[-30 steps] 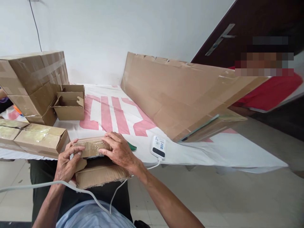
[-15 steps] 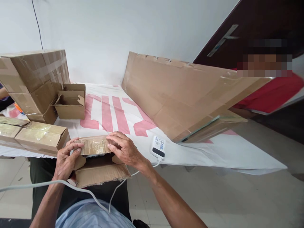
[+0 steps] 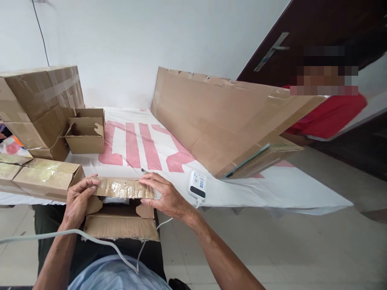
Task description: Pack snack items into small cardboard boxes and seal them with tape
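A small cardboard box (image 3: pixel 121 225) rests on my lap at the table's near edge, its flaps spread apart. My left hand (image 3: pixel 77 199) grips the left end of the taped far flap (image 3: pixel 122 187), fingers curled over it. At the flap's right end my right hand (image 3: pixel 165 195) holds it, fingers laid along its top. Something pale shows inside the box, too hidden to name.
A white device with a cable (image 3: pixel 197 185) lies right of my right hand. Taped boxes (image 3: pixel 45 177) and a big stack (image 3: pixel 39 108) stand at the left, with an open small box (image 3: pixel 86 135). A long cardboard sheet (image 3: pixel 223 121) leans at the right. A person in red (image 3: pixel 326 114) is behind it.
The far flap has been pulled up and back, so the box now stands wider open. Both hands moved apart toward the flap's ends.
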`<state>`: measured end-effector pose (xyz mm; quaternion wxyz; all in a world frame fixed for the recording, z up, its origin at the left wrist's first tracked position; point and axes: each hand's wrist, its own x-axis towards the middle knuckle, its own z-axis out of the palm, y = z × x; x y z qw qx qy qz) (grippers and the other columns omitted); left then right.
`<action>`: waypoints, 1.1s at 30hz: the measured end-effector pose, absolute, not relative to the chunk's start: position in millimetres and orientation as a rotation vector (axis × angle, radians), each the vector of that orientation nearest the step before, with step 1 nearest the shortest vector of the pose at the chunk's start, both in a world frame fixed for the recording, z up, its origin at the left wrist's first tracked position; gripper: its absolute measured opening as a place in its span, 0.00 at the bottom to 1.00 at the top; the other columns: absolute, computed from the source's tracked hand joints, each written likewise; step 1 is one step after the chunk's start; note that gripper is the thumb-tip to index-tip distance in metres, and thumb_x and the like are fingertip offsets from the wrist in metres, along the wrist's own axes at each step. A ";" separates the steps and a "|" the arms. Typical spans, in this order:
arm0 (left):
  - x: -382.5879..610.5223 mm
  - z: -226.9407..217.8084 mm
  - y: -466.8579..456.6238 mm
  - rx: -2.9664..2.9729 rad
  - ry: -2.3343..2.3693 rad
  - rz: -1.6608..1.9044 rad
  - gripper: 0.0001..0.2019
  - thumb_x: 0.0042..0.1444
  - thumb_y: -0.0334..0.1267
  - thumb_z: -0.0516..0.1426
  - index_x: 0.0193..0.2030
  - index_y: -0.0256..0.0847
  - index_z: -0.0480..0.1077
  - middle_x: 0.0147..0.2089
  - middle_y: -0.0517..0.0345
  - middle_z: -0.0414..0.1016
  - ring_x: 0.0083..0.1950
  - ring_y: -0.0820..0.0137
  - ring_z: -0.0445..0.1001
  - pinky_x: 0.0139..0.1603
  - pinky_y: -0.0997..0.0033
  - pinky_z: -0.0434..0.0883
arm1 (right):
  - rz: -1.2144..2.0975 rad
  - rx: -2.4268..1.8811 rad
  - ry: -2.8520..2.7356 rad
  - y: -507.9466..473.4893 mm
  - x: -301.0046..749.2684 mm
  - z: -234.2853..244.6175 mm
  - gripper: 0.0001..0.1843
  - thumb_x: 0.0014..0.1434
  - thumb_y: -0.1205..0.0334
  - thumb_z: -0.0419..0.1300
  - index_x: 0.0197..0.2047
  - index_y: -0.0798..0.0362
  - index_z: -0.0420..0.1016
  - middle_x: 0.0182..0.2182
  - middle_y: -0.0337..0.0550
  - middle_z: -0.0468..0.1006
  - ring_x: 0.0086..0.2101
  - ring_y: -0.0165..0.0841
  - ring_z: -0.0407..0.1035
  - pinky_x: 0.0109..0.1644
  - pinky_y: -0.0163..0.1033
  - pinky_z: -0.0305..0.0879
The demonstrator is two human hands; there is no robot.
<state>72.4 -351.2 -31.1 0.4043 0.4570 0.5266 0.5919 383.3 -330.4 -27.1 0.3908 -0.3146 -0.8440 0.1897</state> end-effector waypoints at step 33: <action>74.9 -19.2 -338.6 1.102 1.351 1.432 0.09 0.41 0.43 0.70 0.30 0.44 0.84 0.52 0.51 0.87 0.65 0.47 0.76 0.69 0.56 0.64 | 0.023 -0.596 -2.130 -345.9 364.5 -14.3 0.07 0.70 0.69 0.64 0.39 0.50 0.82 0.35 0.44 0.80 0.36 0.35 0.71 0.42 0.42 0.72</action>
